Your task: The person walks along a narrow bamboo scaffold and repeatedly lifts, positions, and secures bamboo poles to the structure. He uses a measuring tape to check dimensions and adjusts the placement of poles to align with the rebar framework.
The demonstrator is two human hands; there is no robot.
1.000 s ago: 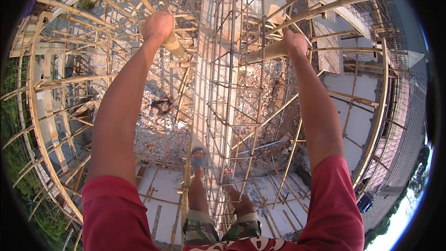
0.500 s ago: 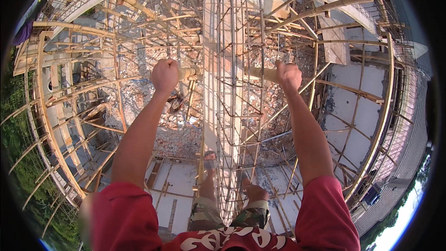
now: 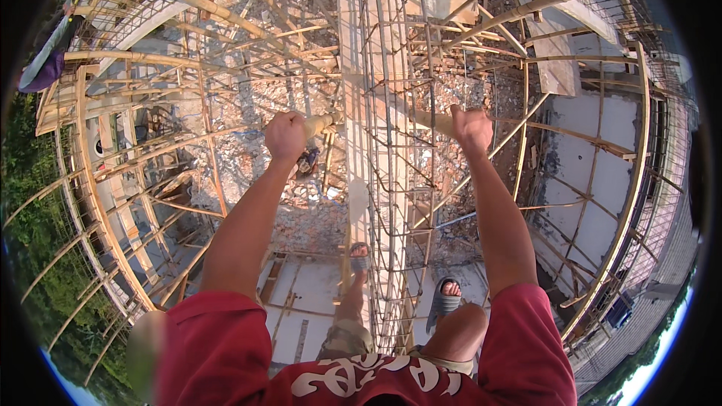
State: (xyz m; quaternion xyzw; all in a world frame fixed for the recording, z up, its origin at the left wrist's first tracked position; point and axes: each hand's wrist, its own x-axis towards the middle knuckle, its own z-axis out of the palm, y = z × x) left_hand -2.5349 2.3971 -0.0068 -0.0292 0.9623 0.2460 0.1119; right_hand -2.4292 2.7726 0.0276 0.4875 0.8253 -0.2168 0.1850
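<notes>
My left hand [image 3: 286,136] is closed in a fist around a bamboo pole [image 3: 321,124], just left of a long timber formwork board [image 3: 352,94]. On the other side, my right hand [image 3: 473,130] is wrapped round what looks like the same pole, its thumb side up. The pole's middle is hidden by the board and by a rebar cage [image 3: 387,143] running away from me. My left foot, in a grey striped sandal [image 3: 359,257], stands on the board. The right sandal [image 3: 444,302] is off to the right of the cage, over a gap.
Bamboo scaffolding [image 3: 210,128] criss-crosses both sides, with thick poles [image 3: 526,11] angled at the far right. Broken-brick rubble [image 3: 301,214] lies far below. Pale wall panels [image 3: 587,150] stand right, greenery [image 3: 45,256] left. A purple cloth-like thing [image 3: 47,71] hangs at the far left edge.
My right foot has swung out from beside the cage to the right, knee bent. Both hands keep their hold on the pole. The whole view has shifted slightly.
</notes>
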